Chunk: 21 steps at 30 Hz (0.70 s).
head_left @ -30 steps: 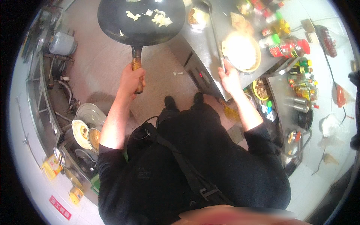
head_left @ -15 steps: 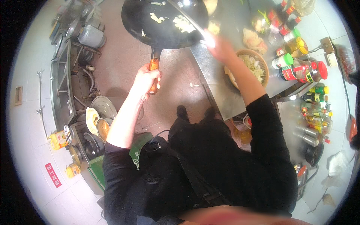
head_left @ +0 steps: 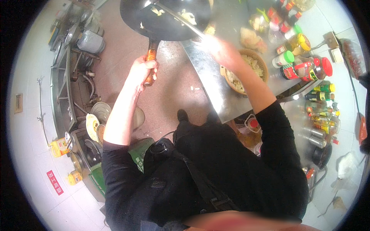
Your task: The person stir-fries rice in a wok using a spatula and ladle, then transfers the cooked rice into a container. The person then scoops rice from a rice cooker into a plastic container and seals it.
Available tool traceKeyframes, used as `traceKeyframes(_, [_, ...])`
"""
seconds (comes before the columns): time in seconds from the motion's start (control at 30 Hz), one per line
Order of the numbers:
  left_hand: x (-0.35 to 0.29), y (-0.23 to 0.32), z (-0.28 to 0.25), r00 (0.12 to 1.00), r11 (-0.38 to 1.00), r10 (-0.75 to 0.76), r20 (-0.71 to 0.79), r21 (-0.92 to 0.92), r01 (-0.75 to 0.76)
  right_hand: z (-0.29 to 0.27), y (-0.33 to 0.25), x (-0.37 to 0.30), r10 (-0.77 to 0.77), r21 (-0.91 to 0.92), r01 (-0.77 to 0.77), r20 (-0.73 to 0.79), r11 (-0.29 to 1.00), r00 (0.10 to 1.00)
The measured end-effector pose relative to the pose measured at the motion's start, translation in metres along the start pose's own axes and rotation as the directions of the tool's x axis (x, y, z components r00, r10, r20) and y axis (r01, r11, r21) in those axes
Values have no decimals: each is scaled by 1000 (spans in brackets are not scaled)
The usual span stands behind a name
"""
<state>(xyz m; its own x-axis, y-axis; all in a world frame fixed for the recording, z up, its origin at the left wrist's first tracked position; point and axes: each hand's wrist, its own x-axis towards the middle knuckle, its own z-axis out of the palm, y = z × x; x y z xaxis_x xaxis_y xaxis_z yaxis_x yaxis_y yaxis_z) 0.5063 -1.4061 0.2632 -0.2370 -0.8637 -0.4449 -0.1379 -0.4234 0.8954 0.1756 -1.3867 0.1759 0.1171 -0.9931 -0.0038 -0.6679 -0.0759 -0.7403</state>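
My left hand is wrapped round the brown wooden handle of a black wok at the top of the view. Pale food pieces, whitish and yellowish, lie spread inside it, and the wok's far side is cut off. A long-handled metal cooking utensil slants across the wok, its grip end in my closed right hand. Glare washes out those fingers, and the utensil's head is at the picture's edge. Below my right wrist a tan round basket holds pale cut vegetables.
The basket stands on a steel counter, with several sauce bottles and a red-lidded jar along its right. A metal rack is on the left, near stacked bowls and a green bin. Reddish floor lies between.
The wok and my left hand have shifted slightly left and up in view. My right hand has moved left, and the utensil now reaches farther left across the wok.
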Motion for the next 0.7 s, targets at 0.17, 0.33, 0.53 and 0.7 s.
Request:
traceKeyframes(0.17, [-2,3,3,1000,999,6,-12,43,-5,-15,38,-62,-51,-88,37,-164,995,985])
traceKeyframes(0.33, [-7,0,10,997,994,37,-65,101,-31,-48,18,-36,-24,-105,2,-206,994,978])
traceKeyframes(0.53, [-11,9,24,997,987,75,-34,145,-70,-39,6,-16,135,225,-111,-94,968,986])
traceKeyframes(0.7, [-4,15,33,991,958,61,-121,286,-24,-18,51,-75,250,291,-256,59,922,966])
